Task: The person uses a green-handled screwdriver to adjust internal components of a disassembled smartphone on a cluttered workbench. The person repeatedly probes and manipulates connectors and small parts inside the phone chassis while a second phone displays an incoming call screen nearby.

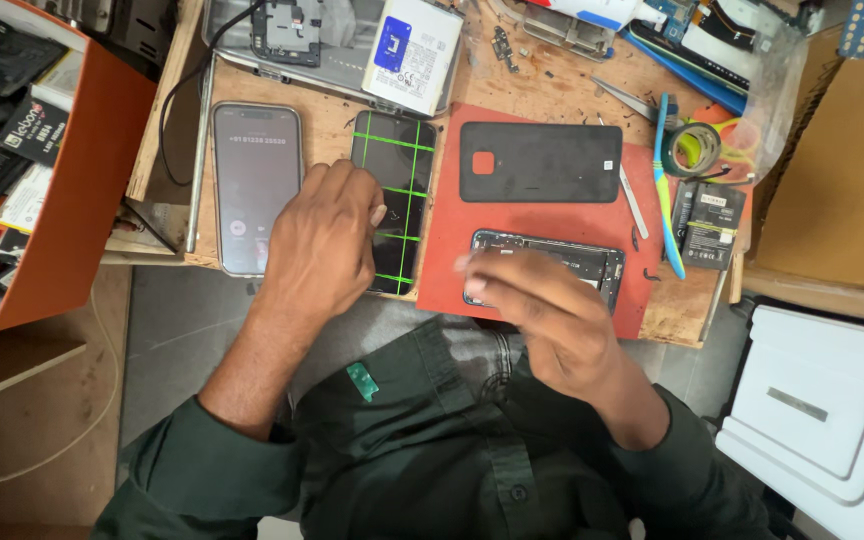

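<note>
My left hand (322, 240) rests on a dark phone (397, 170) whose screen shows a green grid of lines, the fingertip touching the glass. To its left lies another phone (255, 180) with a call screen lit. My right hand (542, 310) hovers, blurred, over the near end of an opened phone body (577, 258) lying on a red mat (542, 215). Whether it holds anything I cannot tell. A black back cover (540, 162) lies on the mat beyond the opened phone.
Tweezers (634, 200), a blue pry tool (667, 200), a tape roll (694, 148) and a battery (712, 222) lie at the right of the wooden bench (552, 90). A white battery pack (412, 55) sits at the back. An orange parts box (82, 200) stands left, a white box (822, 410) right.
</note>
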